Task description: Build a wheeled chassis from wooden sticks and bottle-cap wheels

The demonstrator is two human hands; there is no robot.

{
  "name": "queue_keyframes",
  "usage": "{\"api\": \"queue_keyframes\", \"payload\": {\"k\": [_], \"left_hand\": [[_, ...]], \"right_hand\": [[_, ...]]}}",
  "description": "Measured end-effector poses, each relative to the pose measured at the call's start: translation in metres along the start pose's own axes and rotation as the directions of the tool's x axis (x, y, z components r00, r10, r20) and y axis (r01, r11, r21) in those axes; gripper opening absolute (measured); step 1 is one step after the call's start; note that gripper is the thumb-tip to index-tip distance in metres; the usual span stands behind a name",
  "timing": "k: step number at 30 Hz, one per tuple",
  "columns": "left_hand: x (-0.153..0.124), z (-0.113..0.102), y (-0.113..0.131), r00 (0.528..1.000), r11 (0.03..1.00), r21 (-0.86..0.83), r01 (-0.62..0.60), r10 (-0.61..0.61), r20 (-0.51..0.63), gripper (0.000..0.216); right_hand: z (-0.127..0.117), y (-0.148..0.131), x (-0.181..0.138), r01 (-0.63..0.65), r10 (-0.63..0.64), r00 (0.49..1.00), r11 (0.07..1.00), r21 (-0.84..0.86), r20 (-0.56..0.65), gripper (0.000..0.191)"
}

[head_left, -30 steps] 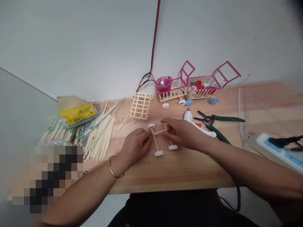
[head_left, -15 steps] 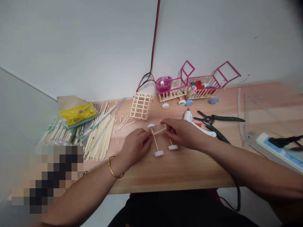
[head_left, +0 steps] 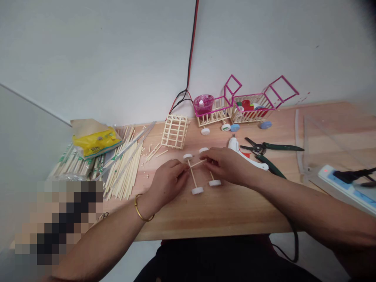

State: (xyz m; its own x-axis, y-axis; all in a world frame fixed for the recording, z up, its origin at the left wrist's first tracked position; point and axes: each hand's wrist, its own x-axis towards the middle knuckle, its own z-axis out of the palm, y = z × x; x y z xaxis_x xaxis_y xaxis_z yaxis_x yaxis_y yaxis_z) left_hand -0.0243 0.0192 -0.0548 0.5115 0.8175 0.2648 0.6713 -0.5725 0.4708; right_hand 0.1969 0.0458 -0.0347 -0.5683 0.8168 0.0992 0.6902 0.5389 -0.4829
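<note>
A small wheeled frame of wooden sticks [head_left: 192, 178] lies on the table in front of me, with two axles bearing white round wheels [head_left: 197, 190] and a thin crosspiece [head_left: 197, 163] between them. At the left axle, my left hand [head_left: 168, 182] has its fingers closed around the joint with the crosspiece. My right hand [head_left: 225, 163] pinches the crosspiece's other end by the right axle, and its fingers cover much of that axle. Beyond the hands stands a lattice basket of sticks [head_left: 175, 132].
Right of my hands lie a white glue gun [head_left: 246, 157] and green-handled cutters [head_left: 282, 147]. Two stick carts with purple trim [head_left: 254, 107] stand against the wall. Loose sticks [head_left: 126, 172] and a yellow packet [head_left: 95, 141] are at left; a power strip [head_left: 346, 190] sits at right.
My right hand's fingers have shifted slightly down and inward, uncovering the far wheel of the right axle. My left hand and the left axle stay in place.
</note>
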Motion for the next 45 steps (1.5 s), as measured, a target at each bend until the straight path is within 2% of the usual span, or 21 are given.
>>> {"api": "queue_keyframes", "payload": {"k": [9,14,18,24,27,30,35,38,40,45], "left_hand": [[-0.001,0.001,0.000,1.000,1.000,-0.017,0.006,-0.006,-0.004,0.016],[0.000,0.001,-0.001,0.998,1.000,-0.018,0.026,-0.026,-0.048,0.021],[-0.002,-0.003,0.007,0.992,0.994,-0.061,0.094,-0.099,-0.080,0.010],[-0.005,-0.008,0.025,0.962,0.930,-0.247,0.273,-0.260,0.082,0.010],[-0.004,-0.008,0.028,0.901,0.820,-0.375,0.432,-0.373,0.222,0.012],[-0.003,-0.008,0.028,0.821,0.638,-0.518,0.571,-0.441,0.363,0.012],[-0.004,-0.004,0.027,0.750,0.334,-0.686,0.647,-0.442,0.492,0.017],[-0.004,-0.005,0.028,0.741,0.138,-0.770,0.623,-0.420,0.524,0.021],[-0.003,-0.006,0.029,0.746,0.043,-0.807,0.588,-0.415,0.521,0.022],[-0.001,-0.009,0.030,0.743,-0.093,-0.822,0.561,-0.380,0.550,0.026]], "right_hand": [[-0.001,0.000,0.001,0.005,-0.005,1.000,1.000,-0.011,0.000,0.016],[0.000,0.001,0.000,-0.010,0.010,1.000,1.000,0.000,-0.005,0.019],[0.001,0.002,0.000,0.000,0.000,1.000,1.000,-0.014,-0.001,0.016],[0.001,0.003,0.001,0.000,0.000,1.000,1.000,-0.007,-0.011,0.015],[0.002,0.004,0.001,-0.011,0.011,1.000,1.000,0.018,-0.015,0.015],[0.002,0.003,0.001,-0.003,0.004,1.000,0.999,0.036,-0.018,0.014],[0.001,0.001,0.002,0.000,0.000,1.000,0.997,0.071,-0.001,0.013],[0.000,0.001,0.002,-0.012,0.011,1.000,0.996,0.083,0.015,0.012],[-0.001,0.001,0.002,-0.017,0.016,1.000,0.997,0.080,0.021,0.011],[0.001,0.002,0.004,-0.019,0.017,1.000,0.996,0.084,0.017,0.012]]}}
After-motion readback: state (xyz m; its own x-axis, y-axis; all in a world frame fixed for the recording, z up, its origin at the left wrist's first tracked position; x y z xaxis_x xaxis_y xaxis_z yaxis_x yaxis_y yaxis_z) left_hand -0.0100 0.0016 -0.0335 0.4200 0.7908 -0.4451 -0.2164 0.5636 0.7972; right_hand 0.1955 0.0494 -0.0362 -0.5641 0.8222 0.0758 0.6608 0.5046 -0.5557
